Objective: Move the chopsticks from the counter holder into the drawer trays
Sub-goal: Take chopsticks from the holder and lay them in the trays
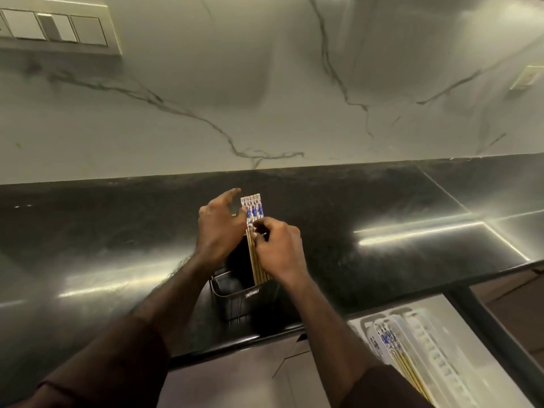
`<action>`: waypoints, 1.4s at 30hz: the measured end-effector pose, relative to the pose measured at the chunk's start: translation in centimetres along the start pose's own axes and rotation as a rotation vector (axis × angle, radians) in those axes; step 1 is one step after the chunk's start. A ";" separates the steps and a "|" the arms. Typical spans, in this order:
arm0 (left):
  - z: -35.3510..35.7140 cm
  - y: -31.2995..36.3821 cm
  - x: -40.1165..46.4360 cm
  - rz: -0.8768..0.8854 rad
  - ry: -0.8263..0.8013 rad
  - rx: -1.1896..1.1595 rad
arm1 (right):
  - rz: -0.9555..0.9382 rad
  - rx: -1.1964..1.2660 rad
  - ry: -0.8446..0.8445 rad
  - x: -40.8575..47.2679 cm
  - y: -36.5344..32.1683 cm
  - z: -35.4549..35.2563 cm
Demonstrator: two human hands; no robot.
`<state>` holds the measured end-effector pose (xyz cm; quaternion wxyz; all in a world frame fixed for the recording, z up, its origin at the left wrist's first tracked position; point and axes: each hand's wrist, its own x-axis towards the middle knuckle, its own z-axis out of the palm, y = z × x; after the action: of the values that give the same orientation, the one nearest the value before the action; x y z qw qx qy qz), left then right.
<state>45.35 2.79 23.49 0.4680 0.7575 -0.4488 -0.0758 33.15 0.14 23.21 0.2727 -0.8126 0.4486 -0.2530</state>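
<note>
Head view, from the left: the left hand (219, 228) hovers half-open beside the chopsticks (254, 231), holding nothing; they stand in the dark holder (244, 293) on the counter (88, 231); the right hand (278, 245) pinches their shafts; lifting out comes next, I'd judge, then across to the drawer tray (435, 343).

The counter (382, 207) is black and shiny (long streaks of light glow on it). It runs along a pale wall with dark veins. One thing sits right on it, near the front edge: a dark holder (244, 293) with chopsticks (254, 231) standing up inside.
</note>
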 end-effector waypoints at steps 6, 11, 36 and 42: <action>1.9 -2.0 1.2 -0.050 -0.082 -0.075 | 0.059 -0.041 0.020 1.0 1.1 1.6; 3.1 -3.1 1.7 -0.106 -0.041 -0.215 | 0.079 -0.055 -0.016 1.3 1.8 2.2; 0.8 -1.7 2.4 -0.042 -0.022 -0.467 | 0.116 0.072 0.036 1.9 0.4 1.7; -2.9 3.4 4.6 0.174 -0.037 -0.395 | 0.104 0.229 0.004 1.3 -0.5 -1.0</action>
<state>47.51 0.70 29.14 0.6038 0.6079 -0.4975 -0.1357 33.40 -0.95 24.53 0.3757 -0.7512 0.4590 -0.2895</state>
